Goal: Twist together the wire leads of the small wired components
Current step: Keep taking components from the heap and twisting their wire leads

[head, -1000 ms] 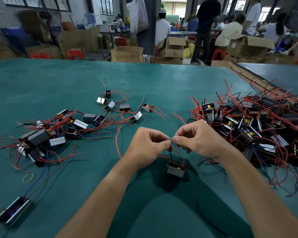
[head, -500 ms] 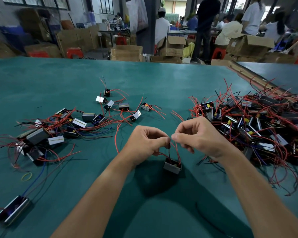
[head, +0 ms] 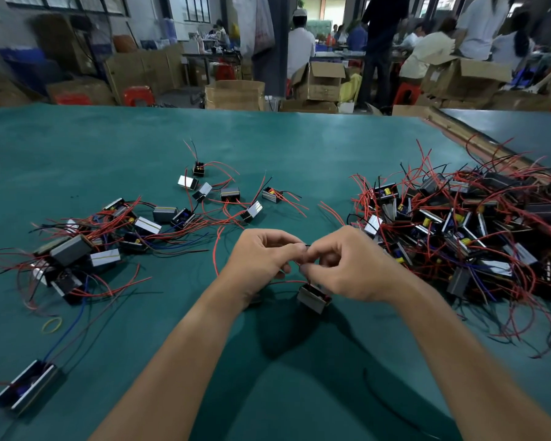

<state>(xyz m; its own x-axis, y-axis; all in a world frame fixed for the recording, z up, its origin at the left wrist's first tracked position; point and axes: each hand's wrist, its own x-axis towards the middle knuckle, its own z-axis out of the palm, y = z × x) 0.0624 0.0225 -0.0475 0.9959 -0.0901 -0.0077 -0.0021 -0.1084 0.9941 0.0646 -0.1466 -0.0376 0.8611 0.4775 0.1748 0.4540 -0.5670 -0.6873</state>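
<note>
A small grey boxed component [head: 313, 298] hangs just above the green table [head: 268, 148], below my two hands. Its thin red and black wire leads [head: 303, 261] run up between my fingertips. My left hand [head: 261, 259] pinches the leads from the left with thumb and forefinger. My right hand [head: 347, 265] pinches the same leads from the right, fingers curled, partly covering the component's top. The fingertips of both hands nearly meet.
A big tangle of components with red wires [head: 465, 237] fills the right of the table. A looser spread of components [head: 124, 230] lies at the left. One long component [head: 26, 388] and a yellow rubber band [head: 52, 324] sit near the front left. People work at benches far behind.
My right hand has dropped lower and rolled over the component, and my left fingers shifted on the leads. The component sits closer under my right hand than before.
</note>
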